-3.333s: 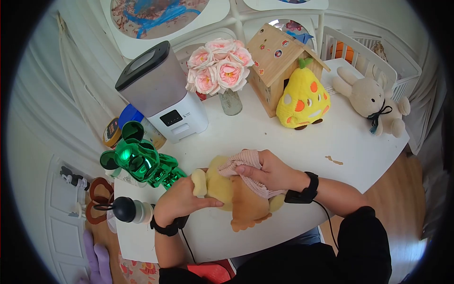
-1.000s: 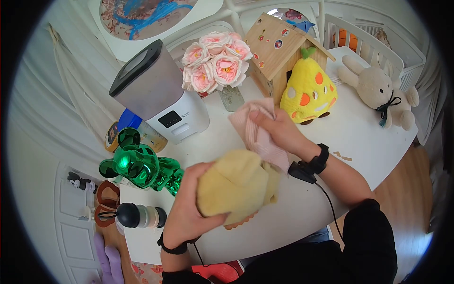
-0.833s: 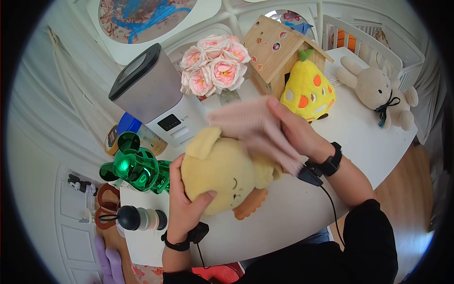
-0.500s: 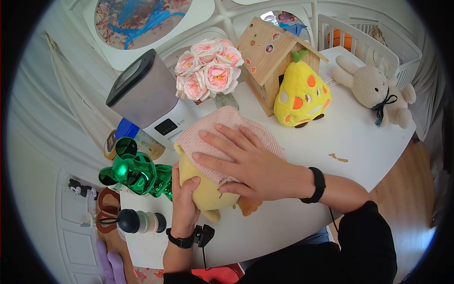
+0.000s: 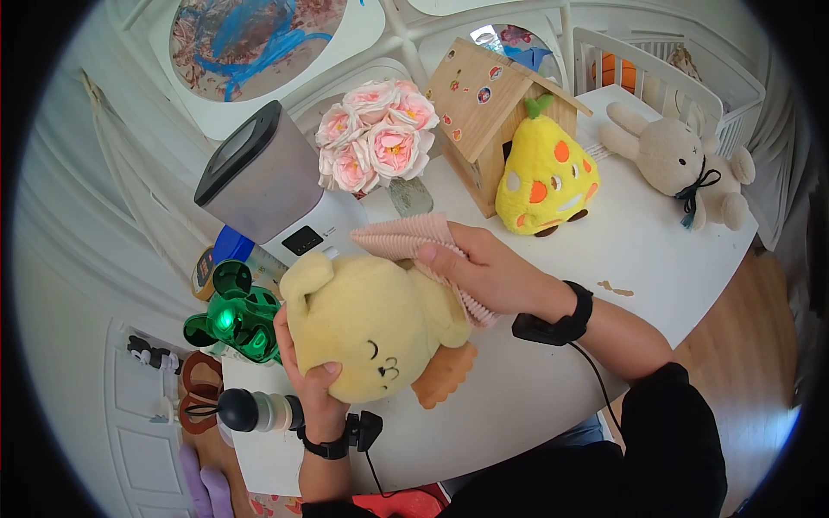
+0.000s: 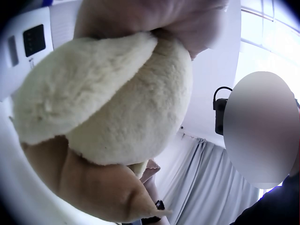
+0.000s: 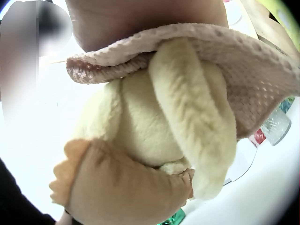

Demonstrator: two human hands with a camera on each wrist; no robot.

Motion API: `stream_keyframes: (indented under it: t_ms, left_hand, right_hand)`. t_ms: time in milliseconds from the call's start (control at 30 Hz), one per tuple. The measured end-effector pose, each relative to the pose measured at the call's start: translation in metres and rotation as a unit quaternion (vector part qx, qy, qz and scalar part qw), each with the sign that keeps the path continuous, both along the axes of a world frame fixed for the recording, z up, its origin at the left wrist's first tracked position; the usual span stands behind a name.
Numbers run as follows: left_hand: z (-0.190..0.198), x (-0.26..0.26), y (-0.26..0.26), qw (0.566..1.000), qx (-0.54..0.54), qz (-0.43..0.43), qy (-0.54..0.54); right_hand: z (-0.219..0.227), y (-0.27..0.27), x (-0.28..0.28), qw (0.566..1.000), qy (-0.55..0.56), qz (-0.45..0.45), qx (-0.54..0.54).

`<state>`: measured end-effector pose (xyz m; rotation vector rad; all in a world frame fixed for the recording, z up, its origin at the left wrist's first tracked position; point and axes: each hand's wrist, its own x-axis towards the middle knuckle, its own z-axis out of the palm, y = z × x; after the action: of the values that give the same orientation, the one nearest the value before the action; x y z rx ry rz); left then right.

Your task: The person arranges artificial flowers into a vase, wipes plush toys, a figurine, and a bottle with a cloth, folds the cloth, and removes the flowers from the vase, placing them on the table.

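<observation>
A pale yellow plush toy [image 5: 354,319] with closed stitched eyes is held above the white table, its face toward the front edge. The left hand [image 5: 311,384] grips its head from the left, thumb beside the face. A pink ribbed cloth [image 5: 406,235] lies against the toy's far side, pinched by the right hand [image 5: 496,268] between thumb and fingers. An orange-brown scalloped piece [image 5: 447,375] sticks out below the body. In the left wrist view a plush ear [image 6: 79,89] hangs near the palm; the right wrist view shows the cloth [image 7: 253,79] over a plush limb [image 7: 192,112].
Left on the table [image 5: 553,380] stand a shiny green bear figure [image 5: 233,319], a dark-lidded bottle [image 5: 237,410] and a grey-white dispenser [image 5: 259,186]. Behind are pink flowers [image 5: 393,147], a wooden house [image 5: 475,95], a yellow plush [image 5: 544,173] and a beige rabbit [image 5: 669,155].
The right hand, spread flat on the cloth half a second ago, has moved back toward the right and now pinches it. The cloth has slid off the head, and the toy's face has turned into view.
</observation>
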<state>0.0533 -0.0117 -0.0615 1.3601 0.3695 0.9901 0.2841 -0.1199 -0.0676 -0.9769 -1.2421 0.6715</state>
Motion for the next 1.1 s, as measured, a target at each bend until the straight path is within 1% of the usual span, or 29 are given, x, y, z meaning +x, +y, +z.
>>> stream_keyframes:
  t_ms: [33, 67, 100, 133, 167, 200, 267, 300, 333, 367, 400, 433, 467, 500, 533, 567, 600, 633, 667, 700, 733, 767, 800, 867, 900, 933, 1000, 1067, 1100]
  left_hand:
    - [-0.001, -0.003, -0.001, 1.000, 0.008, 0.009, -0.006]
    - [-0.002, -0.006, -0.001, 1.000, 0.016, 0.017, -0.012]
    - [-0.007, -0.011, 0.000, 1.000, 0.016, 0.015, -0.012]
    - [-0.013, -0.015, 0.002, 0.998, 0.052, 0.039, -0.016]
    - [-0.016, -0.017, 0.003, 0.994, 0.088, 0.062, -0.019]
    - [-0.017, -0.017, 0.003, 0.994, 0.088, 0.062, -0.020]
    - [-0.015, -0.014, -0.002, 0.962, 0.237, 0.133, 0.001]
    - [-0.016, -0.012, -0.003, 0.962, 0.237, 0.133, 0.001]
    - [-0.019, -0.011, -0.003, 0.941, 0.305, 0.145, 0.009]
    - [-0.021, -0.010, -0.003, 0.915, 0.371, 0.158, 0.017]
    - [-0.024, -0.007, -0.002, 0.915, 0.372, 0.157, 0.016]
    - [-0.026, -0.004, 0.000, 0.888, 0.433, 0.153, -0.007]
    - [-0.027, -0.001, 0.001, 0.857, 0.492, 0.149, -0.030]
    - [-0.026, 0.000, 0.001, 0.857, 0.492, 0.148, -0.030]
    - [-0.023, 0.001, 0.001, 0.845, 0.509, 0.160, -0.021]
    - [-0.021, 0.001, 0.000, 0.833, 0.526, 0.171, -0.013]
    - [-0.020, -0.001, -0.001, 0.833, 0.527, 0.171, -0.013]
    - [-0.019, -0.006, -0.002, 0.887, 0.429, 0.170, 0.021]
    - [-0.018, -0.010, -0.001, 0.929, 0.326, 0.166, 0.054]
    - [-0.017, -0.011, 0.000, 0.929, 0.326, 0.168, 0.054]
    - [-0.015, -0.012, 0.001, 0.968, 0.225, 0.106, 0.040]
    - [-0.014, -0.013, 0.003, 0.992, 0.120, 0.042, 0.027]
    - [-0.017, -0.018, 0.008, 0.992, 0.120, 0.043, 0.026]
    - [-0.030, -0.029, 0.017, 0.997, -0.072, -0.028, 0.011]
    - [-0.027, -0.028, 0.015, 0.997, -0.072, -0.027, 0.010]
    - [-0.021, -0.025, 0.011, 0.993, -0.102, -0.049, -0.017]
    - [-0.015, -0.023, 0.009, 0.988, -0.132, -0.070, -0.045]
    - [-0.012, -0.023, 0.011, 0.973, -0.192, -0.111, -0.065]
    - [-0.009, -0.022, 0.015, 0.973, -0.192, -0.111, -0.066]
  right_hand:
    - [0.000, 0.000, 0.004, 1.000, 0.000, -0.001, 0.000]
    - [-0.002, 0.000, 0.012, 0.991, 0.100, 0.059, -0.071]
    - [-0.003, 0.001, 0.018, 0.963, 0.197, 0.119, -0.141]
    - [-0.004, 0.001, 0.020, 0.963, 0.197, 0.117, -0.140]
    - [-0.004, 0.002, 0.021, 0.944, 0.245, 0.156, -0.157]
    - [-0.005, 0.002, 0.022, 0.921, 0.291, 0.195, -0.173]
    - [-0.004, 0.002, 0.019, 0.919, 0.298, 0.194, -0.172]
    - [-0.003, 0.002, 0.016, 0.917, 0.304, 0.193, -0.171]
    - [0.000, 0.000, 0.013, 0.917, 0.305, 0.192, -0.171]
    - [0.005, -0.002, 0.010, 0.937, 0.261, 0.143, -0.184]
    - [0.007, -0.004, 0.007, 0.952, 0.216, 0.093, -0.196]
    - [0.004, -0.003, 0.005, 0.952, 0.216, 0.092, -0.196]
    - [-0.002, -0.001, 0.003, 0.972, 0.174, 0.040, -0.156]
    - [-0.006, 0.001, 0.002, 0.985, 0.130, -0.012, -0.114]
    - [-0.009, 0.001, 0.001, 0.985, 0.130, -0.013, -0.114]
    - [-0.011, 0.001, 0.000, 0.988, 0.109, -0.045, -0.095]
    - [-0.013, 0.001, 0.000, 0.990, 0.087, -0.077, -0.076]
    - [-0.013, 0.000, -0.001, 0.990, 0.087, -0.077, -0.076]
    - [-0.012, -0.001, -0.003, 0.992, 0.053, -0.105, -0.055]
    - [-0.011, -0.002, -0.004, 0.990, 0.020, -0.132, -0.034]
    - [-0.010, -0.003, -0.005, 0.991, 0.019, -0.132, -0.034]
    - [-0.008, -0.004, -0.006, 0.990, -0.005, -0.143, -0.021]
    - [-0.007, -0.005, -0.006, 0.988, -0.029, -0.154, -0.008]
    - [-0.008, -0.006, -0.006, 0.987, -0.032, -0.155, 0.014]
    - [-0.009, -0.006, -0.005, 0.987, -0.033, -0.155, 0.036]
    - [-0.005, -0.008, -0.005, 0.987, -0.035, -0.154, 0.037]
    - [0.005, -0.015, -0.003, 0.983, -0.086, -0.146, 0.071]
    - [0.007, -0.020, 0.001, 0.986, -0.072, -0.138, 0.054]
    - [0.009, -0.022, 0.003, 0.989, -0.056, -0.130, 0.035]
